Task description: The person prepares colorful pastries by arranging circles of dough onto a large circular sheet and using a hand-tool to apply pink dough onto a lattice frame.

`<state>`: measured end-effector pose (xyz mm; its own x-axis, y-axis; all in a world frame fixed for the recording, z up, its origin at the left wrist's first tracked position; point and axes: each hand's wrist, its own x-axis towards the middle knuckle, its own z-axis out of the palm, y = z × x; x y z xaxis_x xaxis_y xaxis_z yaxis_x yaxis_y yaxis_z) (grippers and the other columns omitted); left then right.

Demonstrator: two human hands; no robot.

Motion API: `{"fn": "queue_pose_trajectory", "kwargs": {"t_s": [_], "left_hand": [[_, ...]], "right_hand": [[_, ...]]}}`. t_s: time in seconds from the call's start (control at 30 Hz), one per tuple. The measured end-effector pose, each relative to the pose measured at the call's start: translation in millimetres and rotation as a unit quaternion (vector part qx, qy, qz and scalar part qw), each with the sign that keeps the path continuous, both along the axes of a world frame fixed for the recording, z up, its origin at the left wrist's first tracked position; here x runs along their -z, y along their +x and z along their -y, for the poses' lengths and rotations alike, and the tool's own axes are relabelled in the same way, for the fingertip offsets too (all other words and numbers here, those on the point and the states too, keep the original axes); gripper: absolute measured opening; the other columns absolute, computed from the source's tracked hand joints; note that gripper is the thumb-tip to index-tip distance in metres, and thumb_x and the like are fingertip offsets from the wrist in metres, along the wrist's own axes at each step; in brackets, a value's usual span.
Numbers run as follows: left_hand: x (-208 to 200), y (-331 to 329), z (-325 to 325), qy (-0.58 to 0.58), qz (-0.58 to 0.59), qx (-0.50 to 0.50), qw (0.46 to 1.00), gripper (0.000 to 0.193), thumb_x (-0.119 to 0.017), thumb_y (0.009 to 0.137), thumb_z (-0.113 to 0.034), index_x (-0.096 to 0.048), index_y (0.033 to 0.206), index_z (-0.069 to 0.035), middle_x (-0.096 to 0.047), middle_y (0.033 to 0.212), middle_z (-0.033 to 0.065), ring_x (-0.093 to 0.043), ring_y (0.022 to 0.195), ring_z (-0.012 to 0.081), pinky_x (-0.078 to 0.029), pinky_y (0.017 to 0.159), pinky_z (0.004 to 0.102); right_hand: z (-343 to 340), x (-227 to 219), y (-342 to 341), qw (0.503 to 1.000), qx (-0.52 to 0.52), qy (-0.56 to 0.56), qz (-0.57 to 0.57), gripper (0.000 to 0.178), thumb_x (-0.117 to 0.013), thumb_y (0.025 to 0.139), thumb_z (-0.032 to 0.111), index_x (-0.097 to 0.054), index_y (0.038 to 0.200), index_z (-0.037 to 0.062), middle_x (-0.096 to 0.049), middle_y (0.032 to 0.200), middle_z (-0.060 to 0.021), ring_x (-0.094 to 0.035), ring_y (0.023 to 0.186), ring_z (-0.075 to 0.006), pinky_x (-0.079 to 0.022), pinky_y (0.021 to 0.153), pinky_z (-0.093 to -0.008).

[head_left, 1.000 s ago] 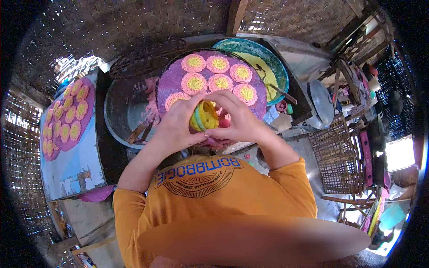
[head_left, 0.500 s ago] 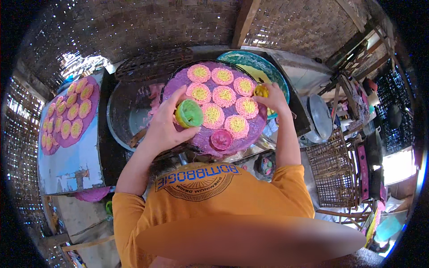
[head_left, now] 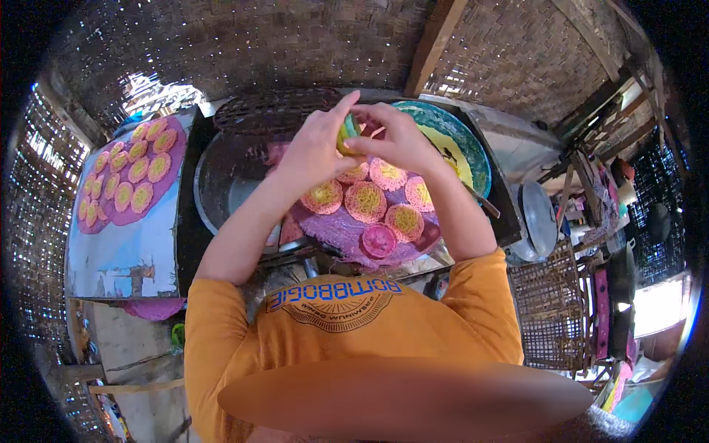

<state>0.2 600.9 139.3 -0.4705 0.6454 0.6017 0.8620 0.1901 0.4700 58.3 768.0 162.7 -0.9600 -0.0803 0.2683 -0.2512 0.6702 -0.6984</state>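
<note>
Cup: green-and-yellow cup (head_left: 346, 134), raised over the far part of the purple cloth, between both hands.
Left hand (head_left: 314, 151): fingers closed round the cup's near-left side.
Right hand (head_left: 402, 140): thumb and fingers narrow, holding the same cup from the right.
Work surface: purple cloth (head_left: 329, 229) bearing pink rounds (head_left: 365, 201) with yellow centres; pink cup (head_left: 379, 240) near its front edge, beside one round.
Counter (head_left: 125, 255): pale blue, worn, at far left; a second purple cloth (head_left: 168, 184) on it carries more such rounds.
Basins: dark basin (head_left: 214, 196) left of the work surface; teal basin (head_left: 481, 159) to the right, yellow mass inside, stick (head_left: 482, 201) across its rim.
Room: woven wall (head_left: 244, 44), wooden post (head_left: 436, 48), metal lid (head_left: 538, 221), slatted basket (head_left: 550, 303); bright gaps in the weave.
Hidden: several far rounds behind hands and forearms; cup contents not readable.
Cut off: teal object (head_left: 634, 404) at lower right, by the dark lens rim.
Unclear: clutter beyond the lid; kind of green item (head_left: 177, 336) below the counter.
</note>
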Motion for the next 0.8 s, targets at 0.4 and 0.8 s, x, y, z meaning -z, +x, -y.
{"fn": "queue_pose_trajectory", "kwargs": {"t_s": [0.4,0.8], "left_hand": [[70,-66,36,0.038,0.197,-0.109,0.974,0.091,-0.076,0.062,-0.034,-0.025,0.132,-0.006,-0.056,0.108,0.0172,-0.057,0.096,0.0263,-0.046,0.083,0.0343],[99,-72,39,-0.105,0.152,-0.060,0.981,0.101,-0.073,0.060,-0.038,-0.012,0.137,-0.013,-0.049,0.122,0.0130,-0.044,0.115,0.0293,-0.019,0.101,0.0477]], "right_hand": [[-100,72,-125,0.947,0.228,0.224,0.043,0.081,-0.064,0.054,0.065,-0.057,0.105,0.0015,-0.058,0.103,-0.0208,-0.057,0.094,-0.0300,-0.044,0.083,-0.0355],[-88,93,-133,0.907,0.203,0.360,0.082,0.077,-0.063,0.058,0.061,-0.058,0.106,0.0009,-0.055,0.110,-0.0202,-0.048,0.107,-0.0328,-0.037,0.092,-0.0366]]}}
